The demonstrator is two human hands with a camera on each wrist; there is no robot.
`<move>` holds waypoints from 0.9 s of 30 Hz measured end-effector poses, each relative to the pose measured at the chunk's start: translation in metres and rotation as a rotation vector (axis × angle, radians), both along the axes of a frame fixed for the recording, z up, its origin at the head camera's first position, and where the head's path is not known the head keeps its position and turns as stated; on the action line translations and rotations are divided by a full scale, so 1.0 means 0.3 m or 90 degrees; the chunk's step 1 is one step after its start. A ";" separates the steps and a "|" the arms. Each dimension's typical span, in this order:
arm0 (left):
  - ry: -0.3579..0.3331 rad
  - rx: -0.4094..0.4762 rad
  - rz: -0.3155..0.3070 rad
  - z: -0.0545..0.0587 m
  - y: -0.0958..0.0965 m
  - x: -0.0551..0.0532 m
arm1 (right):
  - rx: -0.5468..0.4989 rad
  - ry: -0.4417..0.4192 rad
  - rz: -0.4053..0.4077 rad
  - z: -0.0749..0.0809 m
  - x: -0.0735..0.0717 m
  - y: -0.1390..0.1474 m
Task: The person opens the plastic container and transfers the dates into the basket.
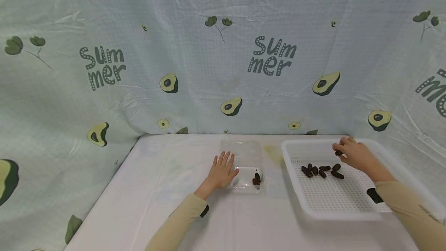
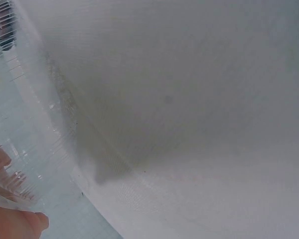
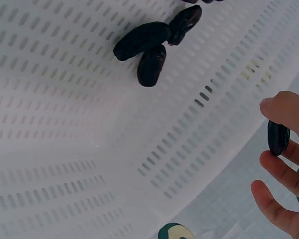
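Observation:
My right hand [image 1: 356, 157] is over the back of a white perforated basket [image 1: 296, 193] and pinches a dark date [image 3: 278, 138] between thumb and fingers. Several more dates [image 1: 315, 171] lie on the basket floor, left of that hand. To the left, a clear plastic box [image 1: 242, 171] with its lid [image 1: 242, 148] folded back sits on the table, a couple of dates [image 1: 257, 177] in its right corner. My left hand [image 1: 220, 171] rests at the box's left side with fingers spread and straight. In the left wrist view, fingers [image 2: 0, 157] show through the clear plastic.
A white cover lies over the table [image 1: 174, 212]. Behind and at both sides hangs a pale curtain [image 1: 195, 57] printed with avocados and lettering. The basket's raised walls stand around its dates.

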State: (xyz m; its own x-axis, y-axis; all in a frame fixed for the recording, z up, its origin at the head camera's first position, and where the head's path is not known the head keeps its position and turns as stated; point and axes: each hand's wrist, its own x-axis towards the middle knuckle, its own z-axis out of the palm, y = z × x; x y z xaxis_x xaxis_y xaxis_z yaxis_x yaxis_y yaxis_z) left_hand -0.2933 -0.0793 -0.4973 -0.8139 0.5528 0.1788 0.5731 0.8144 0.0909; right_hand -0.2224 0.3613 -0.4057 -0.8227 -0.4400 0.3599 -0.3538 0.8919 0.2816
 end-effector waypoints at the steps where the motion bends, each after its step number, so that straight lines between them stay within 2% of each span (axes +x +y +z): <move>1: 0.001 0.004 -0.002 -0.002 -0.001 -0.001 | 0.002 -0.011 -0.007 -0.008 -0.007 0.002; 4: 0.003 0.005 -0.005 -0.007 -0.001 -0.003 | 0.007 -0.024 -0.013 -0.035 -0.026 0.008; 5: -0.021 -0.003 0.002 0.028 0.001 0.021 | 0.009 -0.022 -0.010 -0.044 -0.031 0.009; 14: -0.022 -0.013 0.008 0.037 0.005 0.033 | 0.015 -0.008 0.003 -0.087 -0.046 -0.005; 27: -0.016 -0.020 0.006 0.040 0.004 0.036 | 0.028 -0.037 -0.043 -0.090 -0.040 -0.006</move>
State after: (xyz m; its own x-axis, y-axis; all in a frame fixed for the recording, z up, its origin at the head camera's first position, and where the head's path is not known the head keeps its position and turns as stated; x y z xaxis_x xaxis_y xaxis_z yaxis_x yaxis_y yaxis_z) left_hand -0.2825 -0.0780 -0.4854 -0.8231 0.5501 0.1414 0.5633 0.8223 0.0800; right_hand -0.2345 0.3596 -0.4327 -0.8697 -0.3979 0.2922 -0.3106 0.9011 0.3025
